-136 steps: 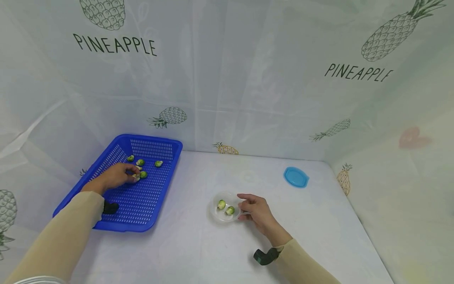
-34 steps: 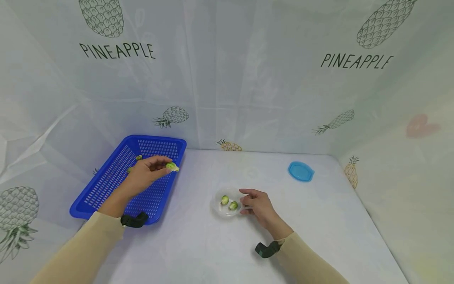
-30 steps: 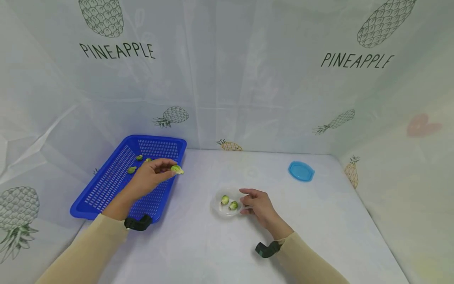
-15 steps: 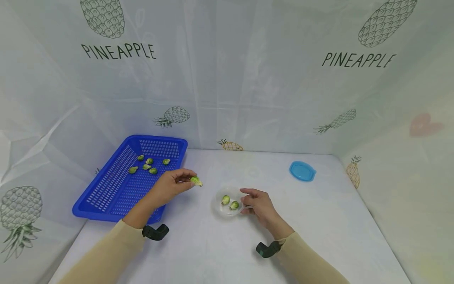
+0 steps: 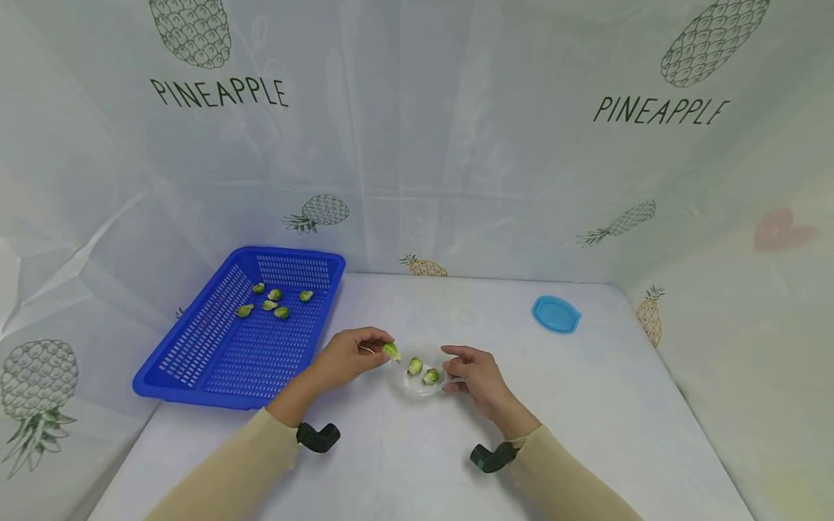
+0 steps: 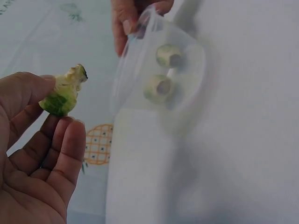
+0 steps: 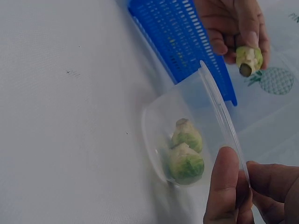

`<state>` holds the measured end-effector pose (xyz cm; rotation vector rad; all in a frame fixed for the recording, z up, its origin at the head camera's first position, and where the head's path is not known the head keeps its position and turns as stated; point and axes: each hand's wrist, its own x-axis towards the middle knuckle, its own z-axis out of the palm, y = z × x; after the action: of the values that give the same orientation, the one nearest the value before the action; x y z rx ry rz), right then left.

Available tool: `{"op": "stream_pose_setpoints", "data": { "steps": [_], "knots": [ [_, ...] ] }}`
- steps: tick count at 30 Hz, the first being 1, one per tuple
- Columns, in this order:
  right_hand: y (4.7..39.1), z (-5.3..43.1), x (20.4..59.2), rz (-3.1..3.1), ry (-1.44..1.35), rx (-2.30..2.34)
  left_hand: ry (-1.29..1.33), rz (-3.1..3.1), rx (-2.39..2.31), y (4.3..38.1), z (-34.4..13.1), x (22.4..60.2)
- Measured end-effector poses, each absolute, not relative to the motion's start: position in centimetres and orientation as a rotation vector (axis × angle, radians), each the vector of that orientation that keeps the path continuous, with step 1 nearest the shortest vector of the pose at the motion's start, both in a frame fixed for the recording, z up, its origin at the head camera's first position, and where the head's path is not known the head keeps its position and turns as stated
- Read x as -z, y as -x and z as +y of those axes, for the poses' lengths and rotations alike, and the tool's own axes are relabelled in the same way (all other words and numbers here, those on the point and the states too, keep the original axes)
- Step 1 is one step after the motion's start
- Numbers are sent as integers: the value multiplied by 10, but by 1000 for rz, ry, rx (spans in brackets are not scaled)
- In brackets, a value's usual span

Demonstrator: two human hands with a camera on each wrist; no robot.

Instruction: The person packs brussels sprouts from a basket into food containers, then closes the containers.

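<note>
My left hand (image 5: 352,356) pinches a Brussels sprout (image 6: 64,93) between thumb and fingers, at the left rim of a clear plastic container (image 5: 412,391). Inside that container lie two more Brussels sprouts (image 7: 187,163), side by side on its bottom. My right hand (image 5: 478,380) grips the container's rim tab on the right, thumb and fingers around it, as the right wrist view shows. The container stands upright on the white table.
A blue perforated basket (image 5: 260,362) stands at the left, with several Brussels sprouts (image 5: 281,312) toward its back. A light blue lid (image 5: 556,314) lies at the back right. A pineapple-printed sheet (image 5: 456,145) hangs behind the table.
My left hand has picked a Brussels sprout from the basket and carried it right to the container's rim. My right hand has kept its grip on the container.
</note>
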<state>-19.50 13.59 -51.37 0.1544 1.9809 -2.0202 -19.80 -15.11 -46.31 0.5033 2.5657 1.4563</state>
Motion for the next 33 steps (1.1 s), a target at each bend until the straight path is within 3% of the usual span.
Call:
{"op": "stream_pose_setpoints", "data": {
  "steps": [33],
  "knots": [
    [194,134,511,1972,-148,2031,-829,2589,-1222,194,-103,484]
  ]
}}
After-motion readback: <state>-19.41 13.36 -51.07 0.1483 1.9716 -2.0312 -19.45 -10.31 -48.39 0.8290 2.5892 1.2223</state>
